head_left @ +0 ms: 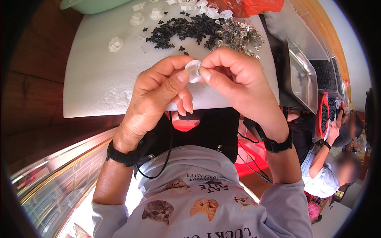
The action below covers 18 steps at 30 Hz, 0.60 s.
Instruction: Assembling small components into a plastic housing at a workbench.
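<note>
A small round white plastic part (193, 71) is held up over the near side of a white foam-topped work surface (95, 79). My left hand (160, 85) pinches its left edge between thumb and forefinger. At its right edge, the thumb and forefinger of my right hand (238, 75) are pressed together on it; whether a smaller piece sits between those fingertips is hidden. Beyond my hands lies a pile of black cross-shaped pieces (182, 29). Right of that pile is a heap of small metal pieces (240, 35).
More white plastic parts (115, 44) lie at the left and far side. A green basin (93, 4) and a red plastic bag (254, 6) stand at the far edge. To the right are a metal tray (302, 75) and co-workers, one with a hand (333, 133) near a red tray (323, 115).
</note>
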Tool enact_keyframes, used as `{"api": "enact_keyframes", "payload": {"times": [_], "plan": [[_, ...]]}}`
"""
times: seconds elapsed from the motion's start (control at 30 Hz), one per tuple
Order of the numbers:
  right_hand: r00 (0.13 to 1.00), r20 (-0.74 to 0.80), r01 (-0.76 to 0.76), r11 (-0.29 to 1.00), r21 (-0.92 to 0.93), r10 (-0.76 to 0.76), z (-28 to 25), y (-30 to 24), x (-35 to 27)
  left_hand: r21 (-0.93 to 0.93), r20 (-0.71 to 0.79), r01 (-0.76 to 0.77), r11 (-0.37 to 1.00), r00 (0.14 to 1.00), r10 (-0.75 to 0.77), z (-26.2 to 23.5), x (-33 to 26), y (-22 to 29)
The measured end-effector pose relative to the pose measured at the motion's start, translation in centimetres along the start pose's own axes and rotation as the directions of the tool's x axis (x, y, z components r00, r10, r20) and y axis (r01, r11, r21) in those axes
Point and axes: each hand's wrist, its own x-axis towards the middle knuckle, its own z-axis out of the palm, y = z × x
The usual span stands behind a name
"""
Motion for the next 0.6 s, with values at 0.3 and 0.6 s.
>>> {"api": "enact_keyframes", "payload": {"times": [0.3,0.6], "plan": [[0.998,0.023,0.067,0.992,-0.109,-0.065,0.19,0.03,0.03,-0.039,-0.033,0.010,0.999,0.999,-0.011,0.09,-0.02,-0.01],[0.959,-0.024,0.267,0.924,-0.274,-0.284,0.75,0.66,0.11,-0.019,-0.021,0.001,1.000,1.000,-0.001,0.03,0.04,-0.02]]}}
